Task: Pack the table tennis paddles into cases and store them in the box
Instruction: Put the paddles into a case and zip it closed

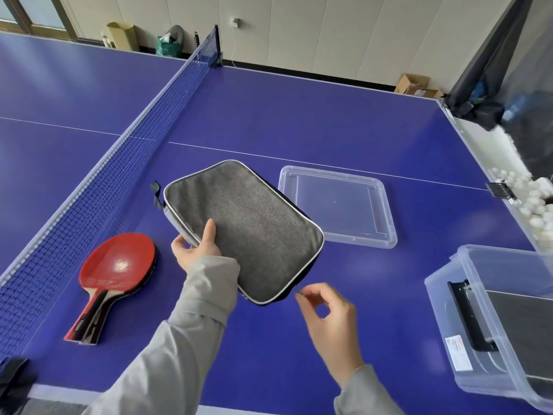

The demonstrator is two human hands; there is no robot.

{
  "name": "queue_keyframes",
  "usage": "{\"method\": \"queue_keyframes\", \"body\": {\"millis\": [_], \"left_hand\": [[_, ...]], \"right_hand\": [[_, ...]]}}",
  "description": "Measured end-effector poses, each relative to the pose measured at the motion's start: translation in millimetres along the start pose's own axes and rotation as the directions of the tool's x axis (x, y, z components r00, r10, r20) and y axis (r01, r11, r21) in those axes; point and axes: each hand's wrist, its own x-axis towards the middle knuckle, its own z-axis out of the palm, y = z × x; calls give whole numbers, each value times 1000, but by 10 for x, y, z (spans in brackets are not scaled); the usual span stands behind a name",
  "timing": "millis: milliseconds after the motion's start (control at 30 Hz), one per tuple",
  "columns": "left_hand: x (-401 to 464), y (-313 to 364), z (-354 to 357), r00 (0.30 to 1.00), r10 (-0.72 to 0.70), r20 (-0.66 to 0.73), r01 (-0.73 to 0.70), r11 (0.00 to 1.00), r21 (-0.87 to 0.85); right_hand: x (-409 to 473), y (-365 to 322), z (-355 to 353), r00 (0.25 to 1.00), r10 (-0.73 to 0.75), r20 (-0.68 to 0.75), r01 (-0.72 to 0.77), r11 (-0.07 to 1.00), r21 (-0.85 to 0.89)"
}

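Table [269, 115]: blue, fills the view. Net [125, 145] runs from 12 o'clock down to 8 o'clock along its left part.

Box [466, 298]: clear plastic, at 4 o'clock on the table's near right edge, cut off by the frame. Dark flat items lie inside; cannot tell from here whether they are cases. White label on its near wall.

Lid [386, 232]: clear, lying flat on the table at 2 o'clock from the case, just beside it; the case's far right edge overlaps the lid's left rim in view.

Case [254, 226]: grey fabric, light piping, rectangular with rounded corners, centre of view. Tilted, held up off the table. Dark loop at its far left corner. Cannot tell whether a paddle is inside.

Paddles [116, 274]: stack at 8 o'clock from the case, on the table close to the net. Top face red, handles point to 7 o'clock. Apart from the case and both hands.

Left hand [196, 250]: grips the case's left edge, thumb on the grey top face, fingers curled under. Grey sleeve.

Right hand [326, 313]: at the case's near corner, 5 o'clock from it. Thumb and forefinger pressed together on a small dark tab there, likely the zip pull; blurred, so not certain. Other fingers loosely curled
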Motion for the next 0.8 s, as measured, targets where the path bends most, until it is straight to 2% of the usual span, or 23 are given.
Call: {"method": "queue_keyframes", "body": {"millis": [167, 367, 467, 533, 567, 633, 667, 700, 800], "left_hand": [[-133, -84, 107, 991, -22, -129, 14, 998, -60], [-240, -133, 150, 981, -124, -146, 111, 989, -93], [-189, -128, 113, 983, -134, -126, 125, 990, -71], [-97, -142, 40, 988, -143, -63, 141, 989, -38], [-35, -163, -4, 991, -131, -13, 131, 991, -11], [65, -204, -108, 985, -113, 128, 106, 993, 59], [88, -224, -160, 969, -122, 213, 107, 991, 80], [84, -247, -196, 944, -145, 296, 122, 988, 95], [-33, -340, -229, 845, -226, 485, 164, 972, 166]], "right_hand": [[-221, -109, 226, 1000, 11, 11, -12, 999, 50], [-220, -190, 384, 997, 64, -32, -60, 993, 100], [-186, -202, 339, 997, 74, 16, -76, 988, 137], [-132, -183, 220, 994, 113, 9, -113, 978, 175], [-77, -164, 131, 985, 166, -43, -153, 965, 215], [98, -44, -84, 940, 312, -142, -254, 912, 323], [196, -1, -202, 921, 365, -137, -290, 876, 384], [294, 38, -308, 910, 407, -77, -335, 832, 442], [514, 3, -491, 846, 473, 245, -523, 651, 550]]}}
